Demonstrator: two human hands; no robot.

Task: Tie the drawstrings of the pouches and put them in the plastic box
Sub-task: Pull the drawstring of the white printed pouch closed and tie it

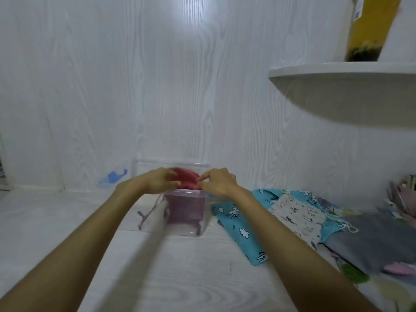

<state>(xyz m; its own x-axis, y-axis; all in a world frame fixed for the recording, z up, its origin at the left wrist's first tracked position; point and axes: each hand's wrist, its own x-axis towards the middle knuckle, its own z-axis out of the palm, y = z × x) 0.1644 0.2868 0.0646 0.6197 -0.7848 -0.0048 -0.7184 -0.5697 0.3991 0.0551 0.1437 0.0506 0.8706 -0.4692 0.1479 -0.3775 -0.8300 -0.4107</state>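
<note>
A clear plastic box (186, 224) stands on the white surface in the middle of the view. A red-pink pouch (188, 177) sticks out of its top, and its lower part shows dimly through the wall. My left hand (161, 180) pinches the pouch's left top edge. My right hand (219, 182) pinches its right top edge. A pink drawstring (144, 216) hangs down outside the box on the left. To the right lie a teal pouch with white animals (242, 230), a white patterned pouch (299, 216) and a grey pouch (373, 239).
A white wood-grain wall rises right behind the box. A white rounded shelf (342, 91) juts out at the upper right with a tall yellow container (369, 28) on it. A blue sticker (112, 177) marks the wall low on the left. Clutter sits at the far right edge.
</note>
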